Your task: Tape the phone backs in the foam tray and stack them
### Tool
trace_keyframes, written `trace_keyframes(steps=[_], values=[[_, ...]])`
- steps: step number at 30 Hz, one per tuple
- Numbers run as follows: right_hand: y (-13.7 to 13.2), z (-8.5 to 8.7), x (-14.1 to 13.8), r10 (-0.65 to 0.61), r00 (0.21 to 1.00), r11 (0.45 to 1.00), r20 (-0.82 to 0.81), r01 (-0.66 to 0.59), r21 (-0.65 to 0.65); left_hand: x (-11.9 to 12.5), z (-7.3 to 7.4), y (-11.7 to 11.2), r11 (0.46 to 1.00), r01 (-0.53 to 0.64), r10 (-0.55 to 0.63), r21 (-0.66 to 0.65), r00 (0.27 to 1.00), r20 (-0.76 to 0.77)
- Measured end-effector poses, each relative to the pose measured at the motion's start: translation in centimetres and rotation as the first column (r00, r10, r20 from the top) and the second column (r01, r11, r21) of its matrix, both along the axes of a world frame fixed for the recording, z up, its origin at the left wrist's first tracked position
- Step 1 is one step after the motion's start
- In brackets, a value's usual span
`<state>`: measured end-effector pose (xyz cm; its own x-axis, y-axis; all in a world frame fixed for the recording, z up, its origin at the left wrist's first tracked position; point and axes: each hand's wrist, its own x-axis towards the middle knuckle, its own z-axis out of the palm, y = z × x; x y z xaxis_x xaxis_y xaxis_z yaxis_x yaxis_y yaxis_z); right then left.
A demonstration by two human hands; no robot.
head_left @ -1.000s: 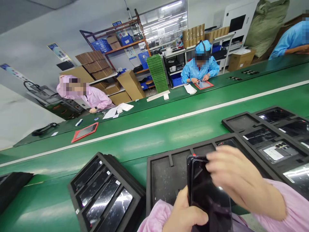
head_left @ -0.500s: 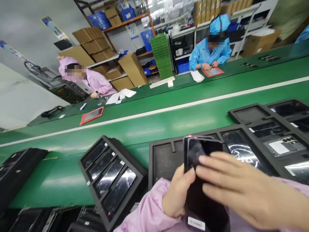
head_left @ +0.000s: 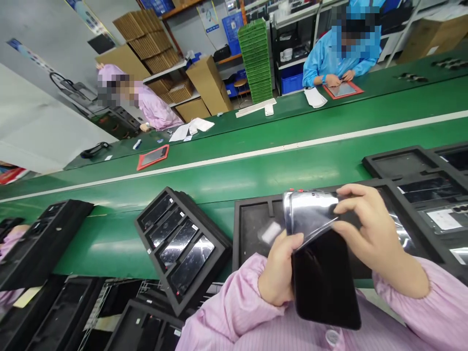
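Note:
My left hand point(head_left: 278, 273) is wrapped round the left edge of a black smartphone point(head_left: 325, 282), tilted in front of my chest. A second edge at its upper left suggests another phone beneath. A clear protective film point(head_left: 310, 217) is folded back over the phone's upper half, while the lower half of the screen is bare and black. My right hand point(head_left: 365, 224) pinches the film at the phone's upper right. Just left of the phone is a blurred white label point(head_left: 271, 233). Behind them lies a black foam tray point(head_left: 252, 207) with compartments, partly hidden by my hands.
To the left, a stack of foam trays point(head_left: 193, 292) holds several phones. Other foam trays point(head_left: 397, 163) stand at right. A green conveyor belt point(head_left: 219, 180) runs across. Beyond it are a person in pink point(head_left: 157, 105), a person in blue point(head_left: 318, 63) and a red mat point(head_left: 153, 157).
My right hand has gone from lying flat over the phone to pinching the film. The film is now lifted off the lower screen and folded upward. The view has shifted slightly.

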<state>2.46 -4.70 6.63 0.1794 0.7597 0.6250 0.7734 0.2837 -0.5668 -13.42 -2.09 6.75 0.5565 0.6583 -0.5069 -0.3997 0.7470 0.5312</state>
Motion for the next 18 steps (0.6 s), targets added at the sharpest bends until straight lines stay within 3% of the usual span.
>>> trace_keyframes(steps=[2,3,6,7,11,14,16,18], values=[[-0.7,-0.9,0.2,-0.034,0.957,0.98,-0.289,-0.026,-0.199,-0.1,-0.2,0.0,0.999,-0.029,0.03,0.032,0.999,-0.029],[-1.1,-1.3,0.2,-0.06,0.921,0.939,-0.385,-0.079,-0.336,-0.2,-0.4,0.0,0.997,-0.043,0.046,0.056,0.998,-0.054],[-2.0,-2.3,-0.2,-0.124,0.854,0.731,-0.504,-0.265,-0.628,-0.5,-1.1,0.1,0.992,-0.07,0.082,0.108,0.991,-0.11],[-2.1,-2.6,-0.3,-0.152,0.826,0.69,-0.542,-0.304,-0.657,-0.6,-1.3,0.1,0.992,-0.07,0.083,0.109,0.989,-0.119],[-2.4,-3.2,-0.7,-0.23,0.659,0.613,-0.716,-0.474,-0.633,-0.5,-2.0,-0.1,0.995,-0.034,0.047,0.097,0.991,-0.128],[-2.7,-3.6,0.0,-0.233,0.576,0.627,-0.783,-0.526,-0.574,-0.6,-2.3,0.0,0.996,-0.029,0.039,0.084,0.993,-0.115],[-2.8,-3.9,1.4,-0.291,0.607,0.699,-0.739,-0.392,-0.598,-0.9,-2.4,0.2,0.996,-0.06,0.068,0.066,0.99,-0.121],[-2.8,-4.5,3.3,-0.354,0.702,0.745,-0.618,-0.188,-0.64,-1.5,-2.4,0.6,0.996,-0.074,0.081,0.048,0.986,-0.144]])
